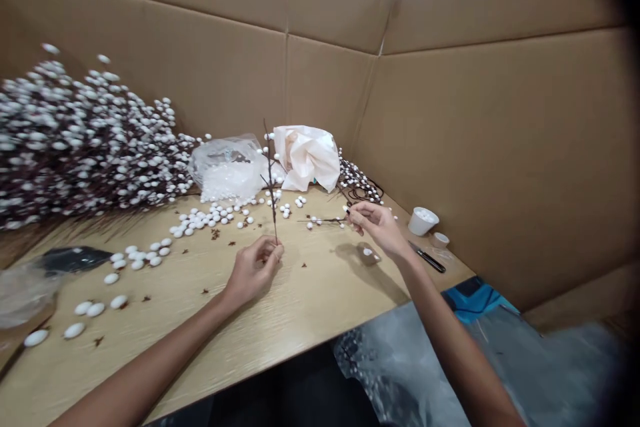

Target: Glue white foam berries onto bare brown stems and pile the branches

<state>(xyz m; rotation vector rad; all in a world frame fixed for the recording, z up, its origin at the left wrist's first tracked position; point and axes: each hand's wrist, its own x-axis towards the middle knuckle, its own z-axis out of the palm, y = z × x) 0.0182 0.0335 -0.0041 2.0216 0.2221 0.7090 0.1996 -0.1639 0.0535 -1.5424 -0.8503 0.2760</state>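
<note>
My left hand (255, 267) pinches the lower end of a thin dark branch (273, 200), which stands upright above the table with short side twigs and a few white buds near its top. Off to the right, my right hand (375, 223) has its fingers closed on a small dark piece with a white tip (346, 211). Beneath and left of that hand, another twig with white buds (325, 221) lies on the table. Loose white buds (200, 219) are scattered left of centre, with small brown bits among them.
A large bundle of white-budded branches (90, 140) fills the left. Clear plastic bag (230, 167) and crumpled pale bag (309, 155) lie at the back. White cup (423, 221), smaller cup (441, 240) and black cutter (431, 260) are at right. Cardboard walls (475, 133) enclose the table (300, 307).
</note>
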